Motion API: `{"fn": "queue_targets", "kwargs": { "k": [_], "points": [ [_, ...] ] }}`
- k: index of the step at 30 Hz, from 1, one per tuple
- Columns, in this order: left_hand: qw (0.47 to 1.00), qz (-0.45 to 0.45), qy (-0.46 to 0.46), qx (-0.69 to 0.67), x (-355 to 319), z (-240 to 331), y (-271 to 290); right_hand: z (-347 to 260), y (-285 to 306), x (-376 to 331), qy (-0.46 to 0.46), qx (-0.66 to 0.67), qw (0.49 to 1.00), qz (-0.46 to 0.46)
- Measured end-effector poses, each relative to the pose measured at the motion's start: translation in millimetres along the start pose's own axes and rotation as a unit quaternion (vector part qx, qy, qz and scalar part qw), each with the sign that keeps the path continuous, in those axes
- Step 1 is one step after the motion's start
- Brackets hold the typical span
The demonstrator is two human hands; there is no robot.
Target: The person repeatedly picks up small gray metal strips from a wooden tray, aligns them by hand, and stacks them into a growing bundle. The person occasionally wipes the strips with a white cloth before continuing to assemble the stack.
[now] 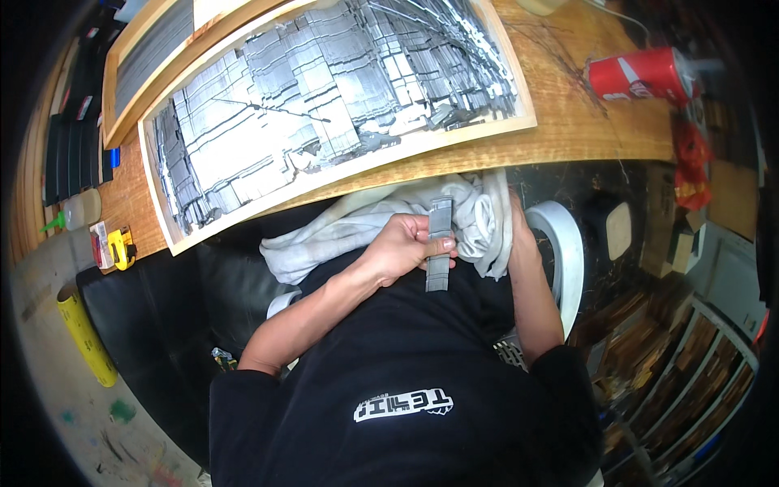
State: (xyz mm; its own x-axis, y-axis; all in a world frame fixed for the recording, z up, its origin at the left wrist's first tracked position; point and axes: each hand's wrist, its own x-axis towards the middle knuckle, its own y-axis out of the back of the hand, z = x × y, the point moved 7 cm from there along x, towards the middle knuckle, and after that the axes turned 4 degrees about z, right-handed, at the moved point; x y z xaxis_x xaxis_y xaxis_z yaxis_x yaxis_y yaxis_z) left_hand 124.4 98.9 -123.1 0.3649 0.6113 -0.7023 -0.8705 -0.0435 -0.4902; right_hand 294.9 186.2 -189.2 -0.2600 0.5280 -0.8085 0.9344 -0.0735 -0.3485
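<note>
Near the centre of the frame the left hand [403, 246] is closed around a stack of thin grey metal strips [439, 243], fingers curled over its left edge and the thumb pressed on its front face. The stack stands roughly upright in the picture — its upper end rises above the fingers against a white cloth [381, 219], and its lower end hangs below the hand over the black shirt. The right hand [514, 223] sits just right of the stack, mostly buried in the folds of the cloth; how far its fingers are open, or whether they grasp the cloth, cannot be made out. The cloth bunches across the lap, spreading left from both hands. Above them — in the upper half of the frame — a shallow wooden tray [454, 136] holds many more grey strips in rows. A red drinks can [641, 75] lies on its side at the upper right of the wooden bench.
</note>
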Motion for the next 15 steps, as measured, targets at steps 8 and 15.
{"fn": "queue_targets", "kwargs": {
  "k": [8,15],
  "points": [
    [1.0,0.001,-0.014,0.023,4,4,1,-7,-47,-41,0.02,-0.184,0.971,-0.153],
    [0.996,0.086,-0.031,0.022,20,-29,12,11,-55,-28,0.142,-0.277,0.95,-0.03]
  ]
}}
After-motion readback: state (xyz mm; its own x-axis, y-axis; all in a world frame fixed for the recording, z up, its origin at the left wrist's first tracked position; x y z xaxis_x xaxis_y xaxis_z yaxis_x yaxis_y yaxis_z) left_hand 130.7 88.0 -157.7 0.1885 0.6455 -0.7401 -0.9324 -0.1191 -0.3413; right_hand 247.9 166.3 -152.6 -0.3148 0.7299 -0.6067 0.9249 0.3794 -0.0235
